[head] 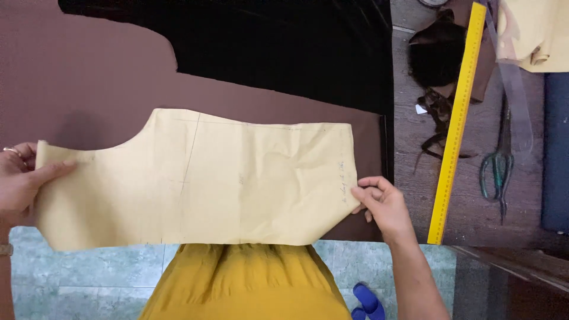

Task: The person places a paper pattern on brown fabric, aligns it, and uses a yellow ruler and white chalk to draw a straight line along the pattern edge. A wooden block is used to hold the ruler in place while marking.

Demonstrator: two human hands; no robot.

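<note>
Both-handed, left hand (21,181) and right hand (382,204) pinch opposite ends of the paper pattern (201,186); between the grips it should stay taut, flat on brown fabric (89,77).

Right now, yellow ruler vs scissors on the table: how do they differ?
The yellow ruler is long, straight and flat, running the table's depth; the scissors are shorter, with green handles and dark blades. The ruler lies nearer the paper pattern; the scissors sit farther right. Neither is touched by the hands.
</note>
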